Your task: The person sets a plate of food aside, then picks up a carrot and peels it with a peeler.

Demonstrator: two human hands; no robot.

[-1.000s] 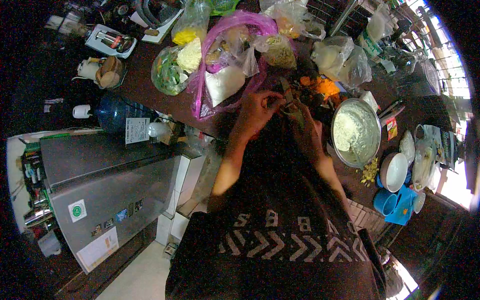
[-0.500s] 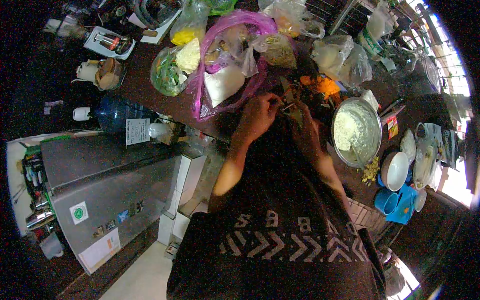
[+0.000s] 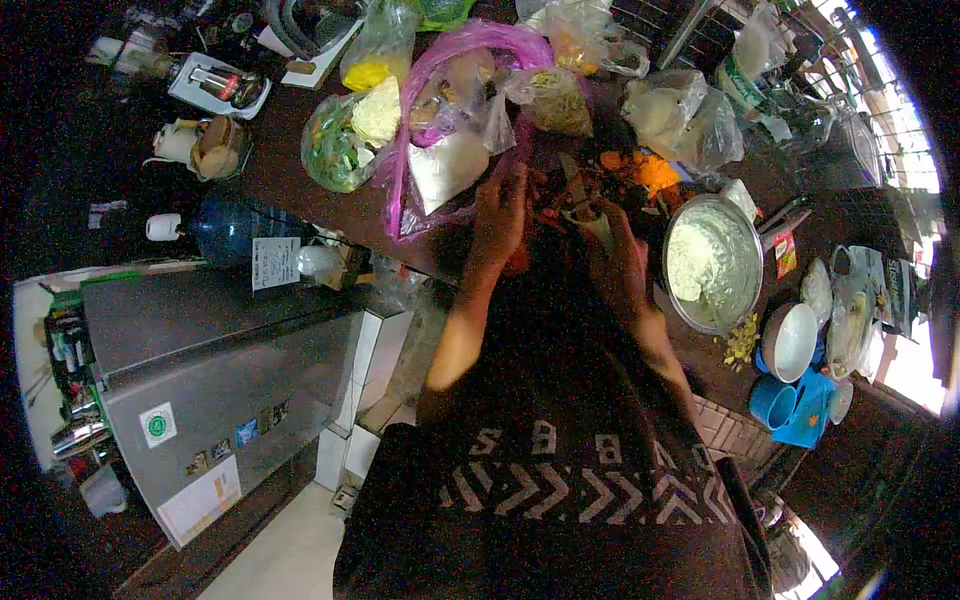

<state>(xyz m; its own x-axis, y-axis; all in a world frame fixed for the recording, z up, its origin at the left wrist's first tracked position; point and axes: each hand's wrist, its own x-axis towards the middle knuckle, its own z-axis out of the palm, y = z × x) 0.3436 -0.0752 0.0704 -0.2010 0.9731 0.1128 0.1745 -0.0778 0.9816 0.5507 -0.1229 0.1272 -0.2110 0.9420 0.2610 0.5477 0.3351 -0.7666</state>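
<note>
On my feed, L hand (image 3: 500, 212) sits just beside the purple bag (image 3: 398, 205), fingers partly curled; can't tell if it's gripping anything. Rt of it, over the table, the knife (image 3: 573, 182) is in R hand (image 3: 618, 255), fingers closed round its near end. Blade points away from the wearer, long axis tipped slightly L. Bare strip of table (image 3: 320, 215) lies L of the bag; metal bowl (image 3: 745, 262) crowds R hand's outer side. Tabletop's dark brown. Grey fridge (image 3: 230, 370) far L, bright window (image 3: 925, 200) far R.
</note>
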